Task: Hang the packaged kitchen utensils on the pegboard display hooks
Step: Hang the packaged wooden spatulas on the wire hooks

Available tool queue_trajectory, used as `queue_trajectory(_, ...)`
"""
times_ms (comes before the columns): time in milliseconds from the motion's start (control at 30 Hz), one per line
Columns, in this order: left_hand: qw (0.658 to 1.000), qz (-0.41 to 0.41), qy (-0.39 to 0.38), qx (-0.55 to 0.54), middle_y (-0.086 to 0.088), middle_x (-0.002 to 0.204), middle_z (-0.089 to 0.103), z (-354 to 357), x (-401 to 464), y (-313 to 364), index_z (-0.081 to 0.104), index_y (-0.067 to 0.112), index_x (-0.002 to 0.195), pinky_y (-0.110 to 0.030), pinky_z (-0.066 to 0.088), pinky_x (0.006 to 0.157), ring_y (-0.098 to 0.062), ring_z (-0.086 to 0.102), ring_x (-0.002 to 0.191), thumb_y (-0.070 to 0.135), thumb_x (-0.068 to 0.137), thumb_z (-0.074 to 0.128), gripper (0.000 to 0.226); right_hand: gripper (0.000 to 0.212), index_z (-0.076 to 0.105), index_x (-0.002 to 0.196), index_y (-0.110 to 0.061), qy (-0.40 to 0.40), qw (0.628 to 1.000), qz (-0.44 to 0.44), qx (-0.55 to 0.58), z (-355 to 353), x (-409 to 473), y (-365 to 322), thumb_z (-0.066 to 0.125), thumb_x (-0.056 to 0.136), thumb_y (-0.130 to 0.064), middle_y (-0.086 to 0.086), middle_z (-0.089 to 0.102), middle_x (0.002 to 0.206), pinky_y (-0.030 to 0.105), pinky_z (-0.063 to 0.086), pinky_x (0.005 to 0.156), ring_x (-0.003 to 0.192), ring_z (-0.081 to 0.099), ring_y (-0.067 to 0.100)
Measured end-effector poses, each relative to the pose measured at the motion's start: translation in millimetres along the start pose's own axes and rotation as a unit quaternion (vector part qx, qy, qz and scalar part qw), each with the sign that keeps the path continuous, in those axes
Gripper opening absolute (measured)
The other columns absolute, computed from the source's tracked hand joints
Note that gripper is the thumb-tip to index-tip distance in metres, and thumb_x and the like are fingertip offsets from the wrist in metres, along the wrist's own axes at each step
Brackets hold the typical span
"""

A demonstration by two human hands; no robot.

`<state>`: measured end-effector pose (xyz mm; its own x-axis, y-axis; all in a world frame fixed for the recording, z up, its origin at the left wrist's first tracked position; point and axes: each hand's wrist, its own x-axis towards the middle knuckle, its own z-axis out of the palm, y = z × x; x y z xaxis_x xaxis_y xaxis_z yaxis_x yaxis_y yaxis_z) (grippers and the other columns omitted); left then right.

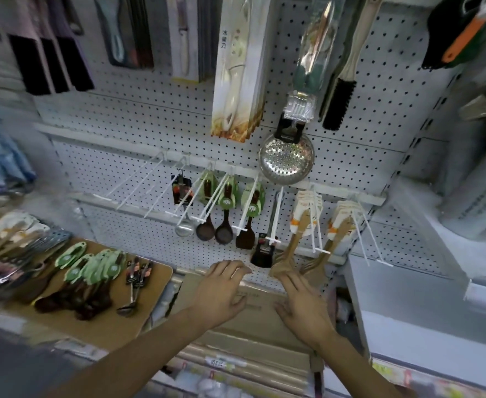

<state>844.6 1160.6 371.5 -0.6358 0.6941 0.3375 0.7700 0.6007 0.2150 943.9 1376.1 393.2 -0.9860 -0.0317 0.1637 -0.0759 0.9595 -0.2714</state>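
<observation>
A white pegboard [138,116] carries a row of long white hooks [138,182]. Dark wooden spoons with green cards [226,216], a small metal ladle [183,225] and pale wooden spatulas [302,222] hang from them; the leftmost hooks are bare. More green-carded dark spoons [92,280] and small ladles [134,288] lie on a brown board [155,285] at the lower left. My left hand [221,291] hovers with relaxed fingers below the hanging spoons, holding nothing. My right hand [305,308] reaches up with straight fingers, its fingertips at the bottom of a hanging wooden spatula [283,267].
Above hang boxed knives [236,81], a perforated metal skimmer [286,159], a black brush [338,101] and dark packaged items [52,61]. A cardboard box [253,314] sits under my hands. A white shelf unit [437,254] stands at the right. More utensils lie at the far left [9,254].
</observation>
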Motion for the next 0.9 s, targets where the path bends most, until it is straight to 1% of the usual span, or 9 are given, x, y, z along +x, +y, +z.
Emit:
queue_trajectory(100,1.0,-0.023,-0.012,0.007,0.009,0.133,0.048,-10,-18,-3,0.045,0.028,0.134,-0.035,0.04,0.106,-0.013,0.045,0.124,0.051,0.083,0.05,0.055,0.062,0.036,0.144,-0.026,0.0,1.0,-0.026,0.012,2,4,-15,0.061,0.088,-0.038,-0.01,0.04,0.141,0.028,0.037,0.111,0.131,0.037,0.01)
queue_trajectory(200,0.998,-0.048,-0.007,0.025,0.011,0.134,0.046,-24,-40,-4,0.044,0.029,0.134,-0.032,0.037,0.107,-0.011,0.042,0.126,0.052,0.084,0.048,0.055,0.061,0.039,0.143,-0.024,0.0,0.998,-0.064,0.021,6,8,-31,0.062,0.088,-0.038,-0.007,0.044,0.139,0.027,0.037,0.105,0.128,0.042,0.013)
queue_trajectory(300,0.995,-0.09,-0.009,0.029,0.012,0.135,0.044,-39,-66,-5,0.043,0.03,0.135,-0.028,0.033,0.107,-0.011,0.041,0.127,0.052,0.086,0.048,0.054,0.059,0.041,0.141,-0.022,-0.002,0.994,-0.107,0.033,12,11,-49,0.061,0.089,-0.039,-0.005,0.046,0.138,0.03,0.039,0.107,0.126,0.042,0.014)
queue_trajectory(400,0.99,-0.132,-0.006,0.044,0.012,0.135,0.045,-51,-99,-6,0.042,0.031,0.135,-0.031,0.036,0.107,-0.011,0.042,0.127,0.053,0.087,0.047,0.053,0.059,0.038,0.142,-0.024,-0.024,0.99,-0.135,0.044,22,12,-70,0.059,0.09,-0.041,-0.009,0.043,0.137,0.026,0.035,0.104,0.125,0.04,0.012)
queue_trajectory(500,0.983,-0.174,0.0,0.049,0.011,0.135,0.047,-61,-133,-12,0.045,0.03,0.133,-0.032,0.04,0.104,-0.014,0.045,0.126,0.052,0.086,0.05,0.052,0.057,0.04,0.139,-0.025,-0.032,0.984,-0.163,0.064,36,14,-91,0.06,0.088,-0.041,-0.009,0.045,0.135,0.029,0.041,0.099,0.122,0.044,0.014)
queue_trajectory(633,0.972,-0.225,0.01,0.069,0.008,0.133,0.049,-80,-188,-27,0.047,0.028,0.133,-0.033,0.041,0.103,-0.017,0.047,0.123,0.051,0.088,0.05,0.05,0.058,0.039,0.142,-0.024,-0.055,0.973,-0.214,0.072,53,16,-138,0.058,0.089,-0.04,-0.007,0.045,0.138,0.027,0.036,0.105,0.126,0.041,0.013)
queue_trajectory(733,0.959,-0.272,0.014,0.076,0.009,0.138,0.047,-97,-225,-46,0.045,0.028,0.137,-0.032,0.039,0.105,-0.016,0.044,0.129,0.052,0.088,0.049,0.054,0.057,0.042,0.14,-0.022,-0.061,0.967,-0.238,0.072,63,19,-179,0.059,0.088,-0.039,-0.005,0.047,0.138,0.031,0.037,0.109,0.127,0.042,0.015)
queue_trajectory(833,0.95,-0.299,0.011,0.084,0.01,0.141,0.043,-116,-259,-72,0.041,0.029,0.14,-0.031,0.038,0.107,-0.015,0.039,0.132,0.056,0.089,0.043,0.058,0.055,0.051,0.132,-0.017,-0.034,0.962,-0.26,0.074,75,29,-223,0.065,0.082,-0.037,-0.002,0.056,0.129,0.026,0.037,0.105,0.119,0.047,0.015)
queue_trajectory(900,0.948,-0.307,0.021,0.081,0.009,0.139,0.044,-129,-282,-95,0.042,0.029,0.139,-0.031,0.039,0.107,-0.015,0.041,0.13,0.056,0.088,0.043,0.057,0.056,0.051,0.132,-0.015,-0.041,0.96,-0.265,0.079,85,39,-257,0.065,0.082,-0.037,0.0,0.057,0.127,0.021,0.031,0.102,0.117,0.043,0.014)
